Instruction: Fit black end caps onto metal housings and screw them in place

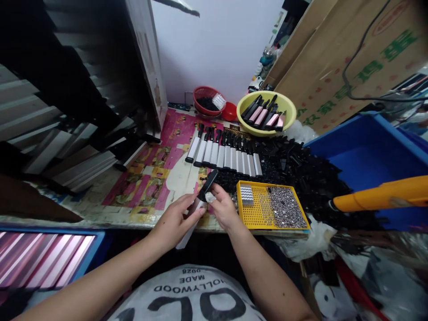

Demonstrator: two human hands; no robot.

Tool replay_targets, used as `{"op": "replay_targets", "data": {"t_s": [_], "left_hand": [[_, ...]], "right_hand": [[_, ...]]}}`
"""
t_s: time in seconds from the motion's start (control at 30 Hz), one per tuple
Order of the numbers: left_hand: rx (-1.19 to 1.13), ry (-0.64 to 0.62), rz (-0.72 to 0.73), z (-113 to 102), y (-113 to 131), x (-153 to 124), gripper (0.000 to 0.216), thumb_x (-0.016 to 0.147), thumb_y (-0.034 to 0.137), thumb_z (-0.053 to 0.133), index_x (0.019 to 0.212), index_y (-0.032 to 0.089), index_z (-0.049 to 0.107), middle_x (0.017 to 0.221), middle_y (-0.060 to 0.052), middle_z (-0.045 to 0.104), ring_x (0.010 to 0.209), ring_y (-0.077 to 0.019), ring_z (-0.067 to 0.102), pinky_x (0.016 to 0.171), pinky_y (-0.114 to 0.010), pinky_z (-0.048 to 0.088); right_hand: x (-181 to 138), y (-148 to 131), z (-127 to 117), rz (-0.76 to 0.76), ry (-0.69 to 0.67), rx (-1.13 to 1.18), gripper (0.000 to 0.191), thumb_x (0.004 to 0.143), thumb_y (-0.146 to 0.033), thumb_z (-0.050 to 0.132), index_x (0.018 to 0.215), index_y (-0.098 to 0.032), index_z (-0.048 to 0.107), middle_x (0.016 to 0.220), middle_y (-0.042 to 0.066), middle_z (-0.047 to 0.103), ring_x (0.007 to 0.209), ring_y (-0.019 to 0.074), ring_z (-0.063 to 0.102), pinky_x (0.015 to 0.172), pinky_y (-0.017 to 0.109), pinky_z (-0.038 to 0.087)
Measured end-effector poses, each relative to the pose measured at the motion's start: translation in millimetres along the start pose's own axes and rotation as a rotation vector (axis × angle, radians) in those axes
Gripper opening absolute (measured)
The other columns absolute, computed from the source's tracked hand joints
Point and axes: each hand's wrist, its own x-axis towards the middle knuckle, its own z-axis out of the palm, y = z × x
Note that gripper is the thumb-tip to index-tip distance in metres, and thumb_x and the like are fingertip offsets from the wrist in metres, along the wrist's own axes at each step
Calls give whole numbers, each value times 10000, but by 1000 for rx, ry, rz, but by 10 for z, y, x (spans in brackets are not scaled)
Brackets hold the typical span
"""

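My left hand [174, 219] is closed around a silver bar [186, 238] at the table's front edge, with the thumb lying along it. A black plastic end piece [209, 183] tops the bar and points up and away from me. My right hand [224, 208] pinches the side of this end piece, and one of its fingertips has a white wrap [210, 197]. Whether a small part sits under those fingers is hidden. Beyond my hands lies a row of silver bars [220, 156] with black ends. To the right is a yellow perforated tray [256, 216] holding many small metal pieces.
Loose black parts [290, 162] are heaped right of the row, beside a blue bin [344, 133] and an orange-yellow bar [377, 195]. Behind stand a yellow bowl [290, 103] and a red basket [197, 92]. Stacked bars [90, 167] fill the left; pink bars [63, 258] lie below.
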Motion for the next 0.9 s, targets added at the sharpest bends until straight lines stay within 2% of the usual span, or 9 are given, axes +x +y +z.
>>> {"op": "replay_targets", "data": {"t_s": [0.07,0.13,0.23,0.33,0.4,0.5,0.63,0.77,0.9], "left_hand": [[8,-32,-9,-38,-20,-21,328,755,293,632,1078,235,641,1029,-64,643,979,-233,559,887,-284,408],[-51,-60,-84,-124,-86,-58,328,731,303,659,1054,243,643,1005,-50,653,986,-238,566,879,-273,415],[-259,-25,-348,-310,-212,-93,312,716,374,669,989,228,635,875,-40,668,826,-216,619,722,-253,482],[-556,17,-590,-429,-254,-69,291,756,438,610,879,175,611,735,-46,648,601,-156,596,567,-237,489],[-705,-32,-668,-421,-219,-39,278,776,414,594,857,149,600,751,-65,645,568,-138,583,534,-235,492],[-822,-106,-748,-324,-168,-19,241,778,360,601,903,154,592,814,-65,637,541,-119,565,467,-225,486],[-951,-183,-820,-213,-235,-33,251,789,363,591,909,142,604,836,-45,604,542,-90,537,465,-216,506],[-1031,-218,-860,-178,-310,-15,275,797,365,583,865,101,622,785,-45,581,533,-82,519,456,-204,506],[-1073,-237,-874,-145,-295,14,282,795,363,585,876,97,625,782,-55,587,531,-90,521,452,-209,507]], "right_hand": [[-82,-6,-13,-5,9,-96,472,767,-373,590,1196,-218,468,1085,55,619,987,160,592,881,319,477],[-185,-77,-84,-7,-60,-321,443,766,-330,600,1179,-210,496,1092,57,617,960,157,597,839,301,487],[-278,-260,-306,6,-200,-832,277,789,-238,568,1062,-206,601,1031,43,640,897,153,602,805,286,474],[-198,-403,-519,8,-104,-1295,243,805,-167,510,997,-226,647,970,35,653,887,173,597,770,289,453],[-81,-431,-570,-12,-54,-1494,267,798,-142,500,997,-233,653,959,41,652,904,186,589,755,287,439],[47,-396,-525,-37,-136,-1648,246,785,-143,517,960,-224,669,918,53,653,893,190,588,726,284,422],[31,-329,-467,-35,-207,-1731,184,777,-164,538,895,-206,671,848,57,652,845,195,589,698,295,405],[15,-321,-504,-88,-116,-1750,166,788,-182,535,910,-195,648,864,58,643,849,201,580,705,308,395],[108,-300,-505,-61,-70,-1777,156,780,-185,549,911,-178,633,883,77,637,857,209,574,714,315,394]]}}
